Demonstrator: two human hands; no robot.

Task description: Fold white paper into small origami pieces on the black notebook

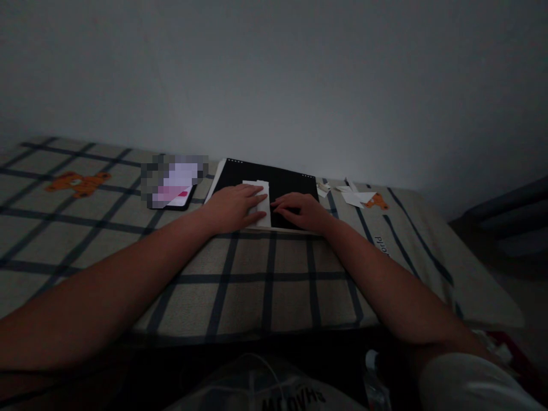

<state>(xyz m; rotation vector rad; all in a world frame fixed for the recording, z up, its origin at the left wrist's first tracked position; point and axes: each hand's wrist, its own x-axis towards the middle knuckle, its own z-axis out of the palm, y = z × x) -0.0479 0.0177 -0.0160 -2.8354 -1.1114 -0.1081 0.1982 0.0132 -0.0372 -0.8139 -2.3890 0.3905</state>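
A strip of white paper (265, 212) lies on a black-covered pad (291, 178) with small holes along its far edge. My left hand (237, 206) rests flat over the paper, fingers spread and pointing right, covering much of it. Just right of the paper, my right hand (300, 210) lies low over the black cover, with its fingers somewhat bent and the thumb apart from them. Nothing shows in its fingers.
Left of the pad lies a phone (183, 197) with a lit screen, partly pixelated. Folded white paper pieces (357, 196) lie to the right. A checked cloth (252, 285) covers the table, which meets a grey wall (274, 80). A clear bottle (375, 379) stands below the front edge.
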